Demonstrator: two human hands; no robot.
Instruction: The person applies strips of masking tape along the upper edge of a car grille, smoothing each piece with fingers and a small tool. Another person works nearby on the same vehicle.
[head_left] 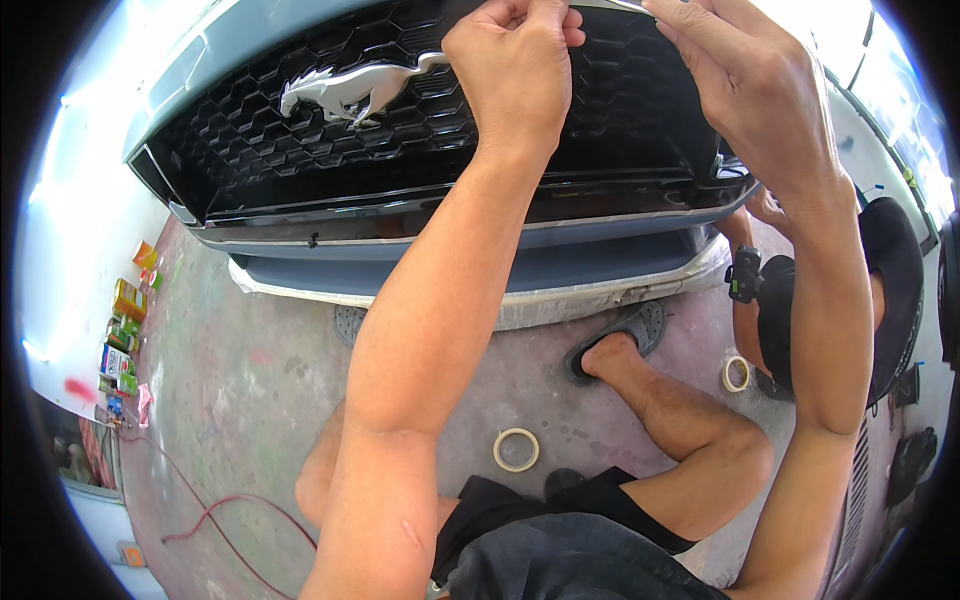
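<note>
Both my hands are raised in front of a car's black honeycomb grille (400, 150), near the top edge of the view. My left hand (515, 75) is closed in a pinch, its fingertips partly cut off by that edge. My right hand (755, 95) pinches a thin pale strip of masking tape (622, 5), which runs across toward the left hand's fingers. A silver horse emblem (355, 92) sits on the grille, left of my left hand. The grey-blue bumper (450, 270) below has pale masking (560, 305) along its lower edge.
Rolls of tape lie on the floor, one tape roll (516, 431) between my legs and another tape roll (735, 374) at right. A co-worker (890, 290) crouches close on the right. Several cans (125, 330) line the left wall near a red hose (205, 510).
</note>
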